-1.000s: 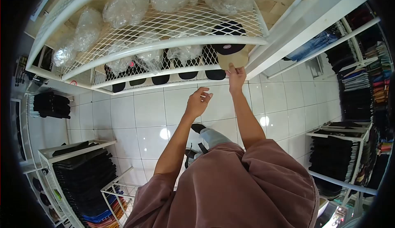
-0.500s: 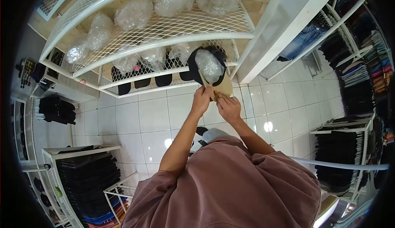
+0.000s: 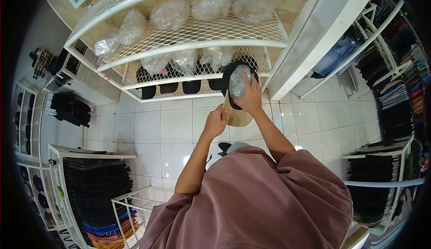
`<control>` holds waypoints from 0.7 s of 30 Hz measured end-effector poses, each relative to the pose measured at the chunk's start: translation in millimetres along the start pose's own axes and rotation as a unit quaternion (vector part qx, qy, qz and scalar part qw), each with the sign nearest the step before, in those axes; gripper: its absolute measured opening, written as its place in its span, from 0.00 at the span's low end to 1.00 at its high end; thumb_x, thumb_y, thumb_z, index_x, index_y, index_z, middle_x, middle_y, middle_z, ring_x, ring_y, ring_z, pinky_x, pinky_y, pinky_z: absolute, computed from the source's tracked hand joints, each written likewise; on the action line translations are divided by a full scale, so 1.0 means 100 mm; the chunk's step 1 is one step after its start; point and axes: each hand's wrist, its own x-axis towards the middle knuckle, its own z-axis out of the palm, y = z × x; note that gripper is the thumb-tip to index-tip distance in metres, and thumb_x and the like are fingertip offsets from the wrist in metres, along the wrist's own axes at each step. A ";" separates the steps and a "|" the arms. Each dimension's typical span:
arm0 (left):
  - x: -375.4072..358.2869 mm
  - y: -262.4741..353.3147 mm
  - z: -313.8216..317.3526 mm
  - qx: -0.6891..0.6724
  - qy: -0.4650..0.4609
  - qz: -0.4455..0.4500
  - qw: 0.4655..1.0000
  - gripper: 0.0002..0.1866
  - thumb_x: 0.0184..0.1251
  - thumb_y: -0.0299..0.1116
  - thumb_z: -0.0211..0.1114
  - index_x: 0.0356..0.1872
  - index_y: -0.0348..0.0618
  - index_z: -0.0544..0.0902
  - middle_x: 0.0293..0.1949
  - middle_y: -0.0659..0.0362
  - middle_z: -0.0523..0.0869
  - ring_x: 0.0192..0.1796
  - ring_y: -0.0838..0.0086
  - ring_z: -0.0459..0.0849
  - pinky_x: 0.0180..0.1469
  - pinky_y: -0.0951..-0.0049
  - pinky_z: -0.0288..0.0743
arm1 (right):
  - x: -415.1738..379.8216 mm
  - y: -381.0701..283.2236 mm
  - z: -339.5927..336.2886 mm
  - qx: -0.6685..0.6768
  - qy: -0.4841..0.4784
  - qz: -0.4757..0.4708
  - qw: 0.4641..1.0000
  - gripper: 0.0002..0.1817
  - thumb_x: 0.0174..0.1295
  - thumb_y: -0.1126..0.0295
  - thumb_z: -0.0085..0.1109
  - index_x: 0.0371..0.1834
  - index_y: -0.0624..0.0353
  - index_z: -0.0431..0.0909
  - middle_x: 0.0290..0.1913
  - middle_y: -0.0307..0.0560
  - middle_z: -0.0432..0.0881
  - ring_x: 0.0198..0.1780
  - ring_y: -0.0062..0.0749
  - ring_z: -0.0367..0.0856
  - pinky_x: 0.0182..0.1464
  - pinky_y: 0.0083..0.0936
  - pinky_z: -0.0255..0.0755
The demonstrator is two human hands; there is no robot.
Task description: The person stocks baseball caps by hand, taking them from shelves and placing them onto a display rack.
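Observation:
A baseball cap (image 3: 239, 118) with a black crown and a tan brim is held in front of me, its hollow inside facing up. My left hand (image 3: 216, 122) pinches the left edge of the brim. Crumpled clear plastic (image 3: 235, 86) fills the crown. Over the plastic lies my right hand (image 3: 249, 97), its fingers reaching into the crown and curled against the stuffing; the thumb is mostly hidden. The cap is close to the front of a white mesh shelf rack (image 3: 193, 77).
Clear plastic bundles (image 3: 170, 14) sit on the upper shelf, with black caps (image 3: 191, 86) below. A white pillar (image 3: 310, 46) rises at the right. Racks of dark folded clothes (image 3: 101, 190) stand left and right. White tiles (image 3: 148, 127) cover the floor.
My right hand has gone from the brim up into the crown, onto the plastic. The cap has turned, its brim now pointing more toward me. My left hand stays on the brim.

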 end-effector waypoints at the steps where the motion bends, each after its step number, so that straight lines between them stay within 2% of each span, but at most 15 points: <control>1: 0.00 -0.05 -0.02 0.000 -0.001 0.020 1.000 0.12 0.72 0.32 0.56 0.47 0.33 0.79 0.35 0.35 0.85 0.40 0.40 0.84 0.43 0.51 0.76 | 0.01 0.02 0.06 0.030 0.007 0.002 1.000 0.60 0.37 0.60 0.80 0.79 0.45 0.57 0.67 0.66 0.65 0.66 0.63 0.66 0.68 0.48 0.64; 3: 0.01 -0.08 -0.07 -0.001 0.006 0.041 0.999 0.12 0.73 0.32 0.57 0.47 0.32 0.79 0.34 0.36 0.84 0.38 0.41 0.85 0.41 0.53 0.76 | 0.00 0.04 0.13 0.051 0.019 -0.010 0.998 0.58 0.37 0.61 0.80 0.78 0.46 0.59 0.65 0.65 0.67 0.65 0.62 0.67 0.67 0.47 0.65; 7: 0.02 -0.13 -0.09 0.081 0.066 -0.011 0.995 0.10 0.69 0.31 0.60 0.41 0.32 0.79 0.33 0.36 0.85 0.38 0.38 0.85 0.42 0.47 0.76 | 0.04 0.06 0.07 0.125 0.002 -0.038 0.991 0.54 0.37 0.63 0.80 0.75 0.48 0.65 0.58 0.59 0.72 0.61 0.57 0.71 0.64 0.43 0.69; 8: 0.03 -0.15 -0.06 0.119 0.095 -0.027 0.988 0.10 0.67 0.31 0.60 0.40 0.32 0.79 0.33 0.35 0.85 0.39 0.38 0.85 0.42 0.46 0.76 | 0.07 0.07 -0.01 0.147 -0.032 -0.024 0.988 0.50 0.39 0.64 0.80 0.73 0.52 0.68 0.59 0.56 0.75 0.60 0.51 0.76 0.63 0.38 0.72; 9: 0.02 -0.19 -0.07 0.117 0.094 -0.027 0.988 0.10 0.67 0.31 0.60 0.40 0.32 0.79 0.33 0.35 0.85 0.39 0.38 0.85 0.42 0.46 0.76 | 0.06 0.09 -0.01 0.145 -0.033 -0.023 0.989 0.50 0.39 0.64 0.80 0.73 0.52 0.68 0.59 0.56 0.75 0.60 0.51 0.76 0.63 0.38 0.72; 11: 0.06 -0.21 -0.10 0.161 0.085 -0.059 0.982 0.09 0.64 0.30 0.60 0.41 0.34 0.79 0.33 0.35 0.86 0.39 0.40 0.86 0.45 0.46 0.79 | 0.12 0.16 -0.06 0.279 -0.040 0.007 0.959 0.48 0.44 0.64 0.80 0.73 0.55 0.68 0.61 0.54 0.78 0.61 0.46 0.78 0.63 0.34 0.73; 12: 0.09 -0.20 -0.09 0.159 0.082 -0.070 0.981 0.10 0.64 0.31 0.60 0.40 0.34 0.80 0.33 0.35 0.86 0.40 0.40 0.86 0.46 0.45 0.79 | 0.15 0.11 -0.24 0.294 -0.077 0.039 0.952 0.48 0.47 0.64 0.80 0.74 0.59 0.66 0.64 0.55 0.78 0.63 0.43 0.78 0.65 0.32 0.72; 13: 0.12 -0.23 -0.08 0.158 0.080 -0.071 0.982 0.10 0.64 0.31 0.60 0.40 0.34 0.80 0.33 0.35 0.86 0.40 0.40 0.86 0.46 0.45 0.79 | 0.18 0.16 -0.23 0.292 -0.078 0.040 0.952 0.48 0.47 0.64 0.80 0.74 0.59 0.66 0.64 0.55 0.78 0.63 0.43 0.78 0.65 0.32 0.72; 15: 0.17 -0.28 -0.03 0.166 0.087 -0.093 0.978 0.10 0.64 0.31 0.61 0.40 0.34 0.80 0.34 0.35 0.86 0.41 0.40 0.86 0.47 0.46 0.79 | 0.27 0.30 -0.24 0.556 -0.081 0.158 0.812 0.51 0.46 0.63 0.81 0.74 0.63 0.64 0.63 0.57 0.78 0.63 0.44 0.78 0.66 0.31 0.70; 16: 0.18 -0.31 -0.02 0.171 0.083 -0.096 0.977 0.10 0.65 0.32 0.60 0.40 0.35 0.81 0.35 0.36 0.87 0.42 0.40 0.87 0.47 0.46 0.80 | 0.35 0.35 -0.29 0.562 -0.075 0.170 0.806 0.53 0.45 0.61 0.82 0.74 0.66 0.62 0.64 0.61 0.77 0.65 0.45 0.77 0.67 0.33 0.70; 17: 0.20 -0.33 -0.02 0.170 0.081 -0.096 0.977 0.10 0.65 0.32 0.60 0.40 0.35 0.81 0.35 0.36 0.87 0.42 0.40 0.87 0.47 0.46 0.80 | 0.43 0.42 -0.26 0.560 -0.074 0.172 0.807 0.53 0.45 0.61 0.82 0.74 0.66 0.62 0.64 0.61 0.77 0.65 0.45 0.77 0.67 0.33 0.70; 18: 0.19 -0.36 -0.01 0.167 0.083 -0.103 0.977 0.10 0.65 0.32 0.60 0.40 0.35 0.81 0.35 0.36 0.87 0.42 0.40 0.87 0.47 0.46 0.80 | 0.49 0.51 -0.20 0.424 -0.016 0.134 0.896 0.52 0.46 0.61 0.81 0.74 0.66 0.63 0.64 0.62 0.77 0.65 0.45 0.76 0.67 0.34 0.70; 19: 0.19 -0.40 0.00 0.164 0.084 -0.109 0.977 0.10 0.65 0.32 0.60 0.41 0.36 0.82 0.35 0.37 0.87 0.42 0.40 0.87 0.48 0.46 0.80 | 0.54 0.61 -0.13 0.273 0.042 0.093 0.957 0.51 0.47 0.60 0.81 0.74 0.65 0.63 0.63 0.63 0.77 0.66 0.45 0.76 0.67 0.35 0.69; 20: 0.19 -0.44 0.02 0.166 0.077 -0.122 0.976 0.10 0.65 0.31 0.60 0.43 0.36 0.81 0.37 0.37 0.87 0.42 0.41 0.87 0.48 0.46 0.79 | 0.63 0.71 -0.06 0.239 0.044 0.103 0.965 0.51 0.46 0.59 0.81 0.72 0.66 0.64 0.66 0.66 0.72 0.68 0.51 0.73 0.68 0.39 0.69; 21: 0.19 -0.46 0.05 0.167 0.069 -0.123 0.976 0.10 0.65 0.31 0.60 0.43 0.36 0.81 0.37 0.37 0.87 0.42 0.41 0.87 0.48 0.46 0.79 | 0.70 0.74 -0.02 0.237 0.043 0.112 0.964 0.51 0.46 0.59 0.81 0.72 0.66 0.64 0.66 0.66 0.72 0.68 0.51 0.73 0.68 0.39 0.69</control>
